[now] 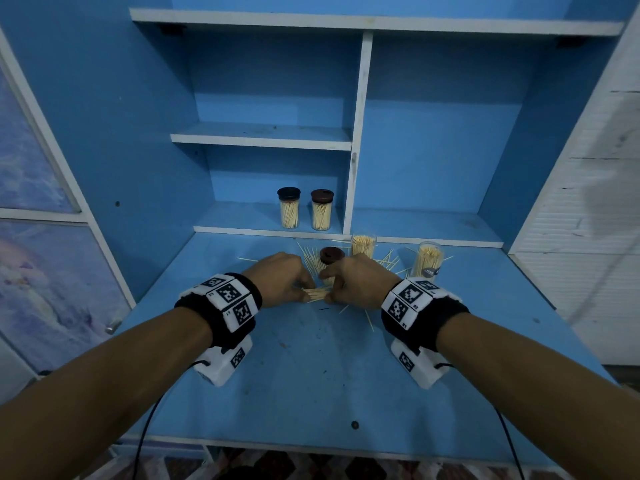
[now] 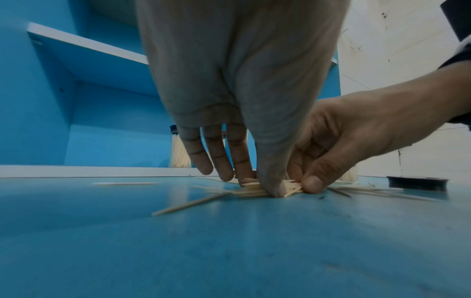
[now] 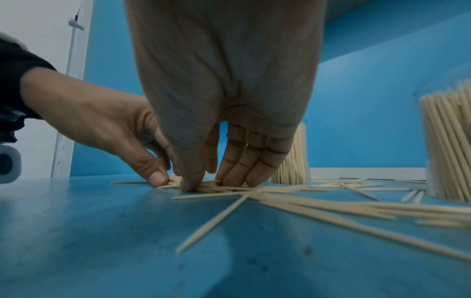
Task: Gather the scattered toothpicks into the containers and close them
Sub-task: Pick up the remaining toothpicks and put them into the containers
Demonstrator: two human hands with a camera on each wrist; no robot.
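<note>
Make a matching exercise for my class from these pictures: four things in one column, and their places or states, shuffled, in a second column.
Things
1. two lidded jars
2. two open jars
3. brown lid
4. toothpick bundle

Places or states
A. pinched between the left hand and right hand
B. on the low shelf at the back
C. on the desk, without lids, full of toothpicks
D. on the desk just behind the hands

Pairs: 1-B, 2-C, 3-D, 4-A
</note>
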